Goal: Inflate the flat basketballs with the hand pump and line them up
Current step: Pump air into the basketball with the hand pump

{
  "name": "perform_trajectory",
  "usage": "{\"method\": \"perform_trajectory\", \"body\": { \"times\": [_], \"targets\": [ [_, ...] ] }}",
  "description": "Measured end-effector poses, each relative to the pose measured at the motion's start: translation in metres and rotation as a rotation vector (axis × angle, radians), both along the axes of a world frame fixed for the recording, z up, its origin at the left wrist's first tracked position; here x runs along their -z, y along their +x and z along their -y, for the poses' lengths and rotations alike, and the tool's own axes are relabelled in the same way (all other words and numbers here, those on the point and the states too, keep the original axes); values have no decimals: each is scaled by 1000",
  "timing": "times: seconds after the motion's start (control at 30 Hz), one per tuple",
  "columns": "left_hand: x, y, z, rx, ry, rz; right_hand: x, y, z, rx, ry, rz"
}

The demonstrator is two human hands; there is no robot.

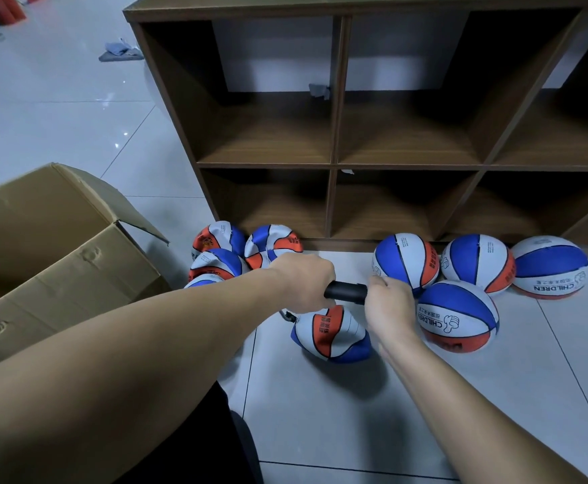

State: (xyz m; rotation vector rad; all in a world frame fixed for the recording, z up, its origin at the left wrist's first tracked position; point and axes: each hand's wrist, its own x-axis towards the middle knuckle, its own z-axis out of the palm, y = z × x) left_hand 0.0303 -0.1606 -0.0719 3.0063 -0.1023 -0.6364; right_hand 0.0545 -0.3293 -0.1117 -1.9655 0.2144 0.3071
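A black hand pump handle (345, 291) lies crosswise between my two hands. My left hand (303, 279) grips its left end and my right hand (388, 309) grips its right end. Right below the handle sits a partly flat blue, white and orange basketball (332, 335) on the floor; the pump's body is hidden. Several round basketballs lie to the right, the nearest one (456, 317) touching my right hand's side, with others (406, 262) behind it by the shelf. Several flat basketballs (217, 255) are heaped at the left by the shelf foot.
A brown cubby shelf (334, 165) stands right behind the balls. An open cardboard box (58, 253) sits on the floor at the left. Pale tiled floor (355, 413) stretches in front of me. Cloth scraps (119, 52) lie far back left.
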Motion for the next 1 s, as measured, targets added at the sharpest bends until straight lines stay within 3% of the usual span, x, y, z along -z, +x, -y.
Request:
{"method": "perform_trajectory", "body": {
  "times": [0.4,0.6,1.0],
  "targets": [
    [3,1,-34,-90,16,-96,14,35,58,155,51,-152],
    [1,2,-26,-45,57,-79,14,27,44,223,24,-95],
    [-7,0,0,-54,55,17,3,13,6,119,-32,24]
  ]
}}
